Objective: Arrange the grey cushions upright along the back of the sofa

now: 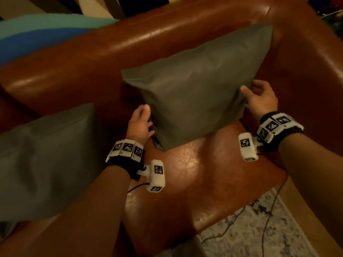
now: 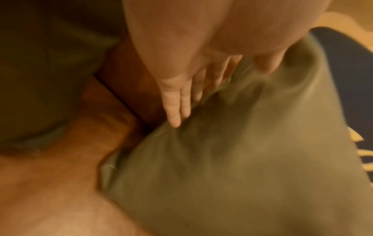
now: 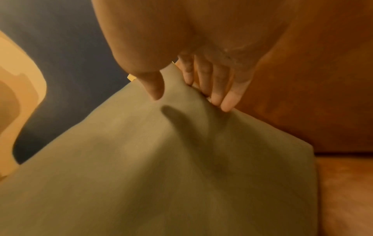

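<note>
A grey cushion (image 1: 196, 89) stands on its lower edge on the brown leather sofa seat (image 1: 194, 173), leaning back against the sofa back (image 1: 111, 52). My left hand (image 1: 148, 117) grips its left edge, thumb on the front and fingers behind. My right hand (image 1: 250, 91) pinches its right edge the same way. The left wrist view shows my left hand (image 2: 222, 95) on the cushion (image 2: 242, 159); the right wrist view shows my right hand (image 3: 191, 102) on the cushion (image 3: 161, 175). A second grey cushion (image 1: 46, 154) stands at the left, apart from both hands.
The sofa's right armrest (image 1: 306, 71) rises just beyond my right hand. A patterned rug (image 1: 250, 234) with a thin dark cable (image 1: 267, 219) lies in front of the seat. A blue and teal shape (image 1: 46, 28) shows behind the sofa back.
</note>
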Demonstrator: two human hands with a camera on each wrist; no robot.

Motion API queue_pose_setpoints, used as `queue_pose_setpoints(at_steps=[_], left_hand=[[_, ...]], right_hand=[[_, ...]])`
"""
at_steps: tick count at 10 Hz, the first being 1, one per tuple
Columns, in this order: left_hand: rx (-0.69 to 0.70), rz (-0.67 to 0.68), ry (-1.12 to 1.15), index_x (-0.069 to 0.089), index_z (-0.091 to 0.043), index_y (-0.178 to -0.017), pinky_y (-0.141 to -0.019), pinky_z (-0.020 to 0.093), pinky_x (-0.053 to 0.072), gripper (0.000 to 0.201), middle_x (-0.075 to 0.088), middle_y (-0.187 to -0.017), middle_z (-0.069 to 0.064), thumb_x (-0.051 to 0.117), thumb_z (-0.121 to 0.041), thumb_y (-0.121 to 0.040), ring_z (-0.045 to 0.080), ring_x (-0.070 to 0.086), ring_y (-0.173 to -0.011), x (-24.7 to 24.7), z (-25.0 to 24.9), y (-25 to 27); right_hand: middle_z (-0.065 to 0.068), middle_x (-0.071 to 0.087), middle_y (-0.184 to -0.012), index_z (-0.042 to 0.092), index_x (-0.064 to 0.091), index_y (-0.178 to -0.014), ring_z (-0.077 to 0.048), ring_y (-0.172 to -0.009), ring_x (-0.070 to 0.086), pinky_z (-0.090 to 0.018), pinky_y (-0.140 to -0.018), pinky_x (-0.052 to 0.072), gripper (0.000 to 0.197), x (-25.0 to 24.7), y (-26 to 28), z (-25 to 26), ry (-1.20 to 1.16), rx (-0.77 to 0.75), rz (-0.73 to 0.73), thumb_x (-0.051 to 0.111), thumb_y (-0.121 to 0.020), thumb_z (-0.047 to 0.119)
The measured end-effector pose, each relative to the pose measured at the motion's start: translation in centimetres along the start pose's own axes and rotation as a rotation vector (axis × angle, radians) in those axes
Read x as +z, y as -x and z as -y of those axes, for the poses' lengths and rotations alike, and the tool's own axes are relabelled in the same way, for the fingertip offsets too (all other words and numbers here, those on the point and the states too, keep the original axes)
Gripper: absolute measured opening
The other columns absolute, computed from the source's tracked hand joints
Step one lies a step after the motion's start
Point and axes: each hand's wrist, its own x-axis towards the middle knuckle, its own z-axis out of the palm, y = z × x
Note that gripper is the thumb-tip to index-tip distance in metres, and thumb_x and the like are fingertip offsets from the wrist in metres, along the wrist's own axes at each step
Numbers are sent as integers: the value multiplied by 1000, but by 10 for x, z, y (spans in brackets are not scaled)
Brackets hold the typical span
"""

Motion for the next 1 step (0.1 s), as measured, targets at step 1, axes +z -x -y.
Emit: queue_pose_setpoints(at_steps=[1], left_hand=[[76, -29, -155, 60, -18, -106, -79, 32, 53, 13, 67, -109, 8, 49, -23, -100, 23, 63, -97, -27, 16, 21]], right_hand=[[-1, 70, -120, 31, 67, -109, -21, -111, 66, -45, -98, 54, 34, 7, 29, -25, 76, -37, -31, 68, -78, 45]])
